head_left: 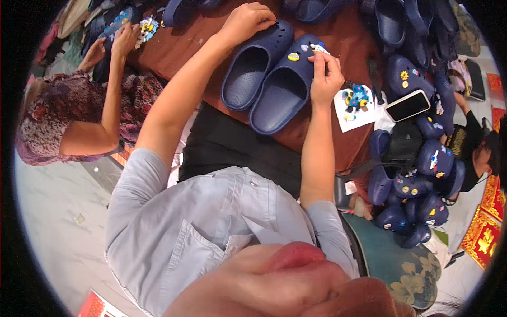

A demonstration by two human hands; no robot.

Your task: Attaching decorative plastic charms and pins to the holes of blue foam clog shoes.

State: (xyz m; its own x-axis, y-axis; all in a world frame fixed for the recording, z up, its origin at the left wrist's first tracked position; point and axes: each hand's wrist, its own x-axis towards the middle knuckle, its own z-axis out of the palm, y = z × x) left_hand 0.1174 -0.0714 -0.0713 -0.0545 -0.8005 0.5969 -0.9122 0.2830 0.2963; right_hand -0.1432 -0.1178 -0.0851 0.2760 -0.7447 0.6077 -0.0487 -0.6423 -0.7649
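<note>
Navy round-toed clogs (282,95): L hand (247,24) curled, grip unclear, R hand (326,79) pinching wht charm (320,48).

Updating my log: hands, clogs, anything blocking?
Left hand at toe of left clog. Right hand at white charm on right clog. Nothing visibly blocking.

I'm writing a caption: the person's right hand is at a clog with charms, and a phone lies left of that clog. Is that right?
The side is wrong: the head view shows the phone lying right of that clog. The right hand is correct.
</note>
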